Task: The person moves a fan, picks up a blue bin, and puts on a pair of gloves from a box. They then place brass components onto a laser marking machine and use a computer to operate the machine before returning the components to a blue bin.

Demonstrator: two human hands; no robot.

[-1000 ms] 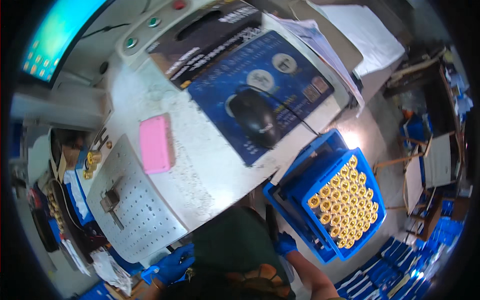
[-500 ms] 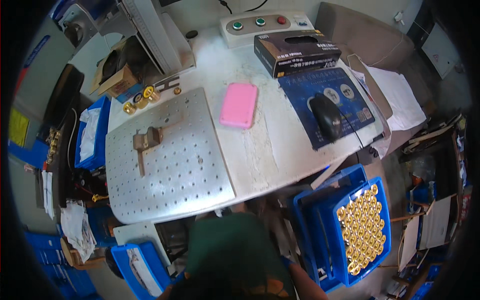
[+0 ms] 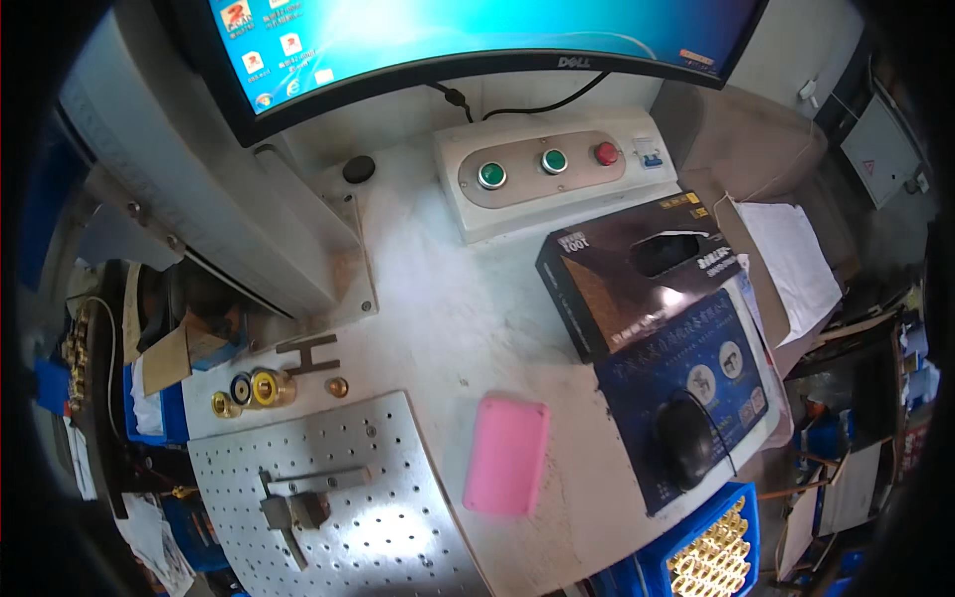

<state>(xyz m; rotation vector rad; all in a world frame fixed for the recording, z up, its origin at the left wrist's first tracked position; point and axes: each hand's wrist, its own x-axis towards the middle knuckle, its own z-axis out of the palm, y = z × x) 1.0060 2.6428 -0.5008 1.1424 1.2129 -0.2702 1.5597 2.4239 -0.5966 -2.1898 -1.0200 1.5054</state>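
Neither of my hands shows in the head view now. Nearest the lower middle, a pink rectangular plastic piece (image 3: 507, 458) lies flat on the white worktable (image 3: 418, 328). To its left is a perforated metal plate (image 3: 408, 478) with a small metal stop block (image 3: 294, 512) on it. On the right, a black computer mouse (image 3: 684, 443) rests on a blue mouse pad (image 3: 637, 398). Several brass fittings (image 3: 271, 388) stand behind the plate, near a small loose brass piece (image 3: 337, 386).
A dark glove box (image 3: 607, 298) overlaps the mouse pad's far end. Behind it sits a control panel (image 3: 527, 204) with two green buttons and a red one, below a lit monitor (image 3: 448, 40). A machine column (image 3: 229, 199) rises at left. Brass parts fill a blue crate (image 3: 744, 497) lower right.
The view has tipped upward: the monitor has come in at the top, and table things sit lower. My lap and partly seen forearms have left the lower edge. No table object has visibly moved.
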